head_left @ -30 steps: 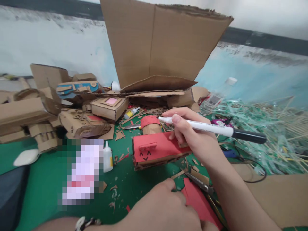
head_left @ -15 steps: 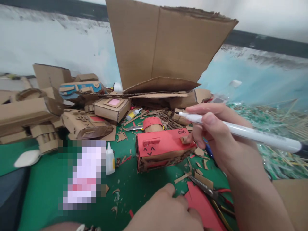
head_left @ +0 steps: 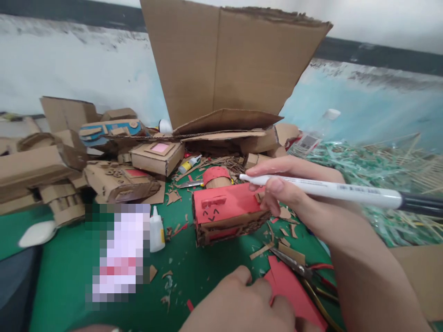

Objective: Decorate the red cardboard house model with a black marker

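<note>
My right hand (head_left: pixel 290 189) grips a white marker with a black cap (head_left: pixel 332 190), its tip pointing left. The fingers rest at the right end of a red-topped cardboard box (head_left: pixel 226 214) with small black marks drawn on it. My left hand (head_left: pixel 242 304) lies at the bottom edge with curled fingers, pressing on a red paper sheet (head_left: pixel 292 295). Behind the box stands a small cardboard cylinder with a red top (head_left: pixel 216 176).
A big folded cardboard sheet (head_left: pixel 228 64) stands at the back. Cardboard models (head_left: pixel 117 177) pile up at the left. A small glue bottle (head_left: pixel 157 229) stands on the green mat (head_left: pixel 65 267); scissors (head_left: pixel 294 265) lie beside the red paper. Green scraps and sticks (head_left: pixel 380 161) fill the right.
My right hand with the marker swung out to the right, then came back to the red box's right end. My left hand barely shifted.
</note>
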### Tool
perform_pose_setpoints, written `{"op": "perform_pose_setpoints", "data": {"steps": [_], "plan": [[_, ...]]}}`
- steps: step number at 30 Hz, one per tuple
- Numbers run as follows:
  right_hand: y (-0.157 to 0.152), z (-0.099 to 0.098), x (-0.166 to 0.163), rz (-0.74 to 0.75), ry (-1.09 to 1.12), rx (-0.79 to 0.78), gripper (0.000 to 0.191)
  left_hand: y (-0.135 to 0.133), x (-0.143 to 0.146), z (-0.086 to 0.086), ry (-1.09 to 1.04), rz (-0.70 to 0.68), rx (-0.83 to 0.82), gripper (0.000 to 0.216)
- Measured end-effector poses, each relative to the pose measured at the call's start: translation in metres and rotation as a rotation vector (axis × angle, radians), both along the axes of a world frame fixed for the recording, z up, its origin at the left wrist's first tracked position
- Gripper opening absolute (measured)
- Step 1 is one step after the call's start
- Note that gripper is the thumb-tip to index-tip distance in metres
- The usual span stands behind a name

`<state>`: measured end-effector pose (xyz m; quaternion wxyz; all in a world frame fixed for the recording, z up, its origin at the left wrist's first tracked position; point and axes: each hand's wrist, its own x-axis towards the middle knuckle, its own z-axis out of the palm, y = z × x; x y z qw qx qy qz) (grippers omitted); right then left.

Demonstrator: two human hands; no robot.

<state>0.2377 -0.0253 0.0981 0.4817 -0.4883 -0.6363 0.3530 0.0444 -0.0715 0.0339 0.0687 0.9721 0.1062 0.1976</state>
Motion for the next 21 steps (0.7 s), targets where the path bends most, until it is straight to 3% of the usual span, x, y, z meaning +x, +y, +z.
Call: {"op": "perform_pose_setpoints", "data": {"steps": [4,9,13,21], "plan": [[0.002,-0.005,-0.005,0.018,0.004,0.020,0.025,0.003,-0.003,0.008,0.000,0.001,0.024,0.044],[0.007,-0.016,-0.013,-0.090,0.126,0.127,0.030,0.007,-0.006,0.020,-0.010,-0.004,0.084,0.031],[0.010,-0.024,-0.018,-0.133,0.206,0.132,0.031,0.007,-0.002,0.018,-0.043,0.040,0.075,0.038],[0.014,-0.032,-0.023,-0.148,0.162,0.130,0.039,0.014,0.001,0.021,-0.091,0.030,0.158,0.034]]}}
